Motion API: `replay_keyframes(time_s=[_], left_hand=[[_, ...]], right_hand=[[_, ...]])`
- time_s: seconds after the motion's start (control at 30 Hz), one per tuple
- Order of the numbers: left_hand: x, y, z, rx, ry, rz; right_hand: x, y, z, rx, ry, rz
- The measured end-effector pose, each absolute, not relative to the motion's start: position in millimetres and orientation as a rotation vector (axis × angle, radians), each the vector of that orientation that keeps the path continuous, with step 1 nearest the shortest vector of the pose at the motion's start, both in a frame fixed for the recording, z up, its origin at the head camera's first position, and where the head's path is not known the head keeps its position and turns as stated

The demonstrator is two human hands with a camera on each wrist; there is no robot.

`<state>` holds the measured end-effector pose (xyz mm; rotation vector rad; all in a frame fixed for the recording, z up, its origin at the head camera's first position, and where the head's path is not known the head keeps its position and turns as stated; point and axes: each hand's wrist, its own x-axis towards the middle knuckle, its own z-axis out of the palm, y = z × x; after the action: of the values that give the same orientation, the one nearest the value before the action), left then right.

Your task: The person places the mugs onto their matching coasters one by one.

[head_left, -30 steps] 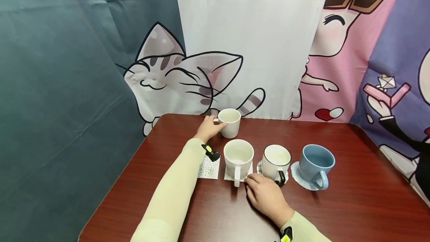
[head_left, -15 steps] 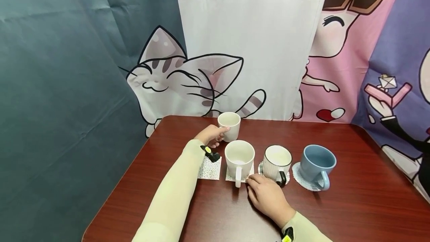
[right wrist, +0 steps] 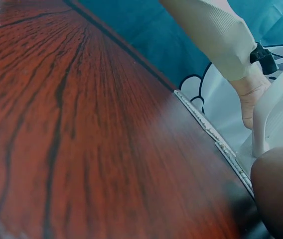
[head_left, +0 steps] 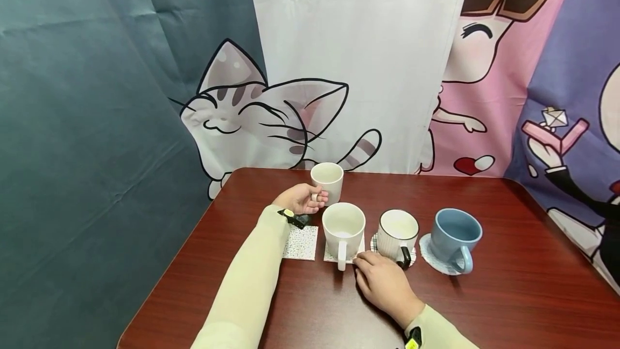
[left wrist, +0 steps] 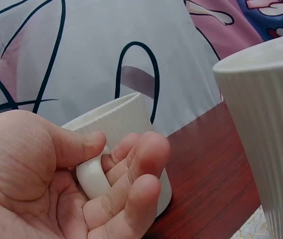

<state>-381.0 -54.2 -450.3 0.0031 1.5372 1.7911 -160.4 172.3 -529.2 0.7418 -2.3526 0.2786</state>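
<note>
At the far side of the table, my left hand holds a white mug by its handle. The left wrist view shows fingers passed through that handle, with the thumb over its top. My right hand rests on the table, fingers relaxed, its fingertips at the corner of a square coaster. On that coaster stands a second white mug, its handle facing me. Just right of it is a ribbed white mug with a black rim and black handle, partly behind the right hand.
A blue mug stands on a round coaster at the right. A speckled square coaster with nothing on it lies at the left, below my left wrist. A printed cloth hangs behind the brown table.
My left hand has shifted from the far mug's side and rim down to its handle, turning palm up with fingers through it. The right hand stays put.
</note>
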Motion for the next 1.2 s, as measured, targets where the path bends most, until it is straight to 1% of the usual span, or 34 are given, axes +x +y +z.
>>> replay_keyframes(time_s=[0.27, 0.57, 0.77, 0.97, 1.1, 1.2], left_hand=[[-369, -70, -444, 0.049, 1.574, 1.844], [-353, -93, -416, 0.094, 1.577, 1.943], [-336, -101, -406, 0.101, 1.589, 1.958], [-314, -115, -404, 0.119, 1.601, 1.963], [-300, -122, -404, 0.122, 1.621, 1.969], [-292, -125, -405, 0.124, 1.642, 1.974]], right_hand=[[-159, 170, -529, 0.759, -2.31, 0.277], [-153, 168, -525, 0.755, -2.251, 0.259], [-150, 161, -516, 0.719, -2.023, 0.343], [-148, 136, -505, 0.934, -1.692, 0.395], [-143, 113, -503, 1.073, -1.626, 0.384], [-139, 96, -507, 1.115, -1.671, 0.38]])
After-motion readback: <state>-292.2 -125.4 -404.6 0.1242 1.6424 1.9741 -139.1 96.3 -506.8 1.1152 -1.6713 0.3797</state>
